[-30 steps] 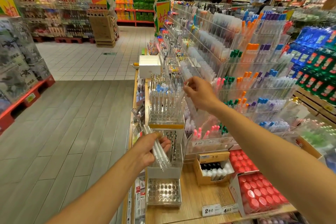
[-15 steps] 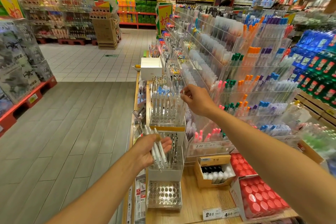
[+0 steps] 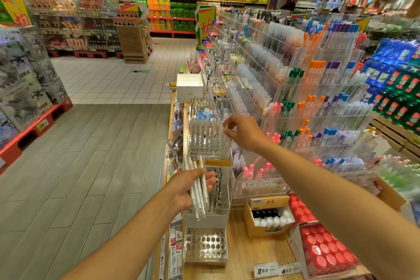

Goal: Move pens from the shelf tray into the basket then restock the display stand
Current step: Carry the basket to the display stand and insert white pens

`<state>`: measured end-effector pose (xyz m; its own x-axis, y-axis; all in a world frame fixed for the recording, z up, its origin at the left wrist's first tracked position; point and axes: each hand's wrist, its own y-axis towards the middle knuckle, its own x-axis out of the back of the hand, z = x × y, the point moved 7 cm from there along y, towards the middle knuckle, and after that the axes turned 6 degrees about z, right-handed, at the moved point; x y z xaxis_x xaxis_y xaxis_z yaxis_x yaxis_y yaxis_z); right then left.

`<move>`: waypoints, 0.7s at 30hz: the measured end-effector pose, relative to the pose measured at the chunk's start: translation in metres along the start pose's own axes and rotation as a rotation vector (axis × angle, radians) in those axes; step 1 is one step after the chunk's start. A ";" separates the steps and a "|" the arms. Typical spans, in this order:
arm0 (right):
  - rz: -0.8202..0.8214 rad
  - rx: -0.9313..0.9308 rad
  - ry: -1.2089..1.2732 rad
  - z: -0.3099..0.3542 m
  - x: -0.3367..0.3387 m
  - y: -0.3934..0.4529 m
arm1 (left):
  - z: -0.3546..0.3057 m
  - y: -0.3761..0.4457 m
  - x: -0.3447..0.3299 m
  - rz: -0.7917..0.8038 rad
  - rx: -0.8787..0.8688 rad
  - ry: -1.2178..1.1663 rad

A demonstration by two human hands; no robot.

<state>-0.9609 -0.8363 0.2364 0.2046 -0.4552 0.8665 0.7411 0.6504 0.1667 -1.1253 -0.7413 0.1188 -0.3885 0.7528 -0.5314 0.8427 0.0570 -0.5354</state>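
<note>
Your left hand (image 3: 188, 191) grips a bundle of white pens (image 3: 198, 191) (tips pointing down) in front of the tiered display stand (image 3: 208, 215). Further right, your right hand (image 3: 244, 133) pinches one clear pen (image 3: 227, 141) standing in the stand's top tier.

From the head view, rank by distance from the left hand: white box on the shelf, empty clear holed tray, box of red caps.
From the left hand:
1. Empty holed tray, just below.
2. Box of red caps, lower right.
3. White box, far up the shelf.
</note>
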 end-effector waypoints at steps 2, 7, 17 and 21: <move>0.002 0.009 -0.016 0.000 -0.001 0.000 | 0.000 0.000 0.000 -0.001 -0.007 0.012; 0.027 0.034 -0.141 0.004 -0.005 0.004 | -0.004 0.001 -0.003 -0.006 -0.037 0.000; 0.016 0.083 -0.306 0.013 -0.007 0.010 | -0.008 0.006 -0.003 -0.033 -0.059 0.030; -0.002 0.122 -0.326 0.019 -0.007 0.007 | -0.011 0.008 -0.006 -0.013 -0.080 0.029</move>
<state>-0.9694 -0.8173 0.2401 -0.0268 -0.2512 0.9676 0.6552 0.7266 0.2068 -1.1125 -0.7379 0.1250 -0.3899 0.7700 -0.5050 0.8652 0.1185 -0.4873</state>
